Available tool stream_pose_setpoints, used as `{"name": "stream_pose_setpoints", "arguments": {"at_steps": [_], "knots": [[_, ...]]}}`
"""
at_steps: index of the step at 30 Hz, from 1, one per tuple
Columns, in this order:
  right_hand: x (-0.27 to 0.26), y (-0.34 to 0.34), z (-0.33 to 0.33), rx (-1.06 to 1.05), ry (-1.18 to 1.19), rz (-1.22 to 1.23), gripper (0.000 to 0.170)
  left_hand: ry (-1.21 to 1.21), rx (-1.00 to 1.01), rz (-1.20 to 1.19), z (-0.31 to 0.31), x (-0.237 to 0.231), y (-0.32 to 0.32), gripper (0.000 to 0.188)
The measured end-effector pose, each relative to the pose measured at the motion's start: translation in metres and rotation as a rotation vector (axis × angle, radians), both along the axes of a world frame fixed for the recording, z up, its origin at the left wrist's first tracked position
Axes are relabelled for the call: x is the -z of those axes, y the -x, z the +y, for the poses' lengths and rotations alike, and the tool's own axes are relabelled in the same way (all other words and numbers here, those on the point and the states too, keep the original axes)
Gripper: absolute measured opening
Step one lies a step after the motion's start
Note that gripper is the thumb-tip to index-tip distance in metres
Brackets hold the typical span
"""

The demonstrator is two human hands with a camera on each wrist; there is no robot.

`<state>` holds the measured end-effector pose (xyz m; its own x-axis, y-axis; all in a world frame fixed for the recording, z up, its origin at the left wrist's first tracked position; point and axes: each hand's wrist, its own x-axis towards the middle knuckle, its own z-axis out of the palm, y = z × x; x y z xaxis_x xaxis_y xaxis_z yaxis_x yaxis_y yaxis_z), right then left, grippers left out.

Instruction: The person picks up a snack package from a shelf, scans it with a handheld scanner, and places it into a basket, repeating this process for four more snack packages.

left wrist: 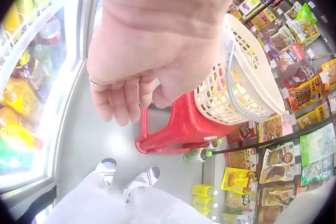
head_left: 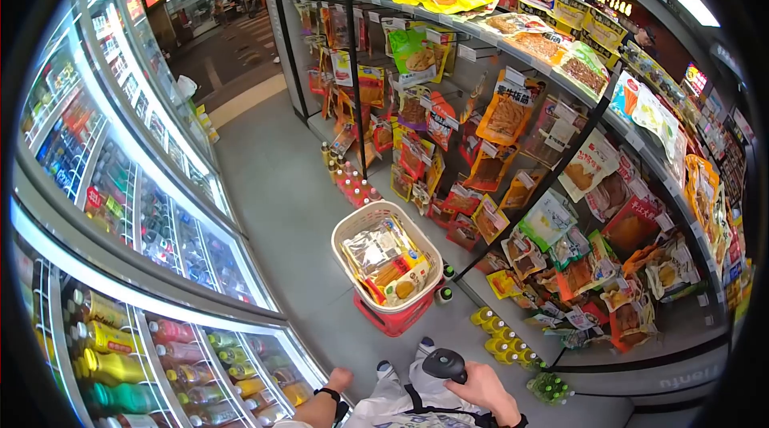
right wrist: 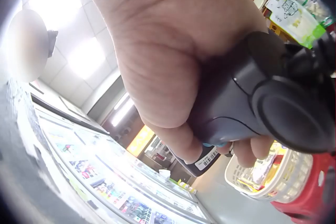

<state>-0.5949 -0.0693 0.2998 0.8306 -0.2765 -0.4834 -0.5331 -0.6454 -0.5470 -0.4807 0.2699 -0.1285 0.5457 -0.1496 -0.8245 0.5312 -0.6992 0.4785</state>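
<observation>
With twelve o'clock straight ahead of you, the fridge (head_left: 144, 272) is standing around ten, its shelves carrying drinks. Close in at ten, your left hand (left wrist: 139, 71) is hanging relaxed, fingers loosely bent and holding nothing. At twelve, the basket (head_left: 367, 220) is sitting on a red stool (head_left: 392, 322), and several packs (head_left: 392, 260) are lying inside it, so putting packs in there looks at least partly done. Close in at one, your right hand (head_left: 483, 392) is gripping the scanner (head_left: 444, 364), fingers curled round its handle. You are holding it apart from the packs, and neither hand is touching one, so I judge that no pack is being handled right now; which ones are already scanned, if any, the pictures are not showing. Towards two, bottles (head_left: 505, 340) are standing on the floor, and around one, further out, the rack (head_left: 356, 83) is holding many bags (head_left: 507, 107). Whether any of those are counting as work left, I cannot tell.
</observation>
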Motion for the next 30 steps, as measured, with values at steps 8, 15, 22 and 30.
{"name": "stream_pose_setpoints", "arguments": {"at_steps": [8,15,22,30], "knots": [[0.012,-0.051,-0.026,-0.140,-0.037,-0.145,0.039,-0.001,-0.080,-0.163,-0.030,-0.048,-0.038,0.015],[-0.005,-0.089,-0.054,-0.167,-0.033,-0.213,0.038,-0.083,-0.121,-0.258,-0.017,-0.045,-0.086,0.022],[0.017,-0.099,-0.083,-0.176,-0.080,-0.231,0.038,-0.078,0.016,-0.340,-0.059,-0.080,-0.123,0.029],[0.013,-0.124,-0.069,0.099,-0.009,-0.264,0.037,-0.068,0.607,-0.449,-0.141,-0.172,-0.211,0.038]]}}
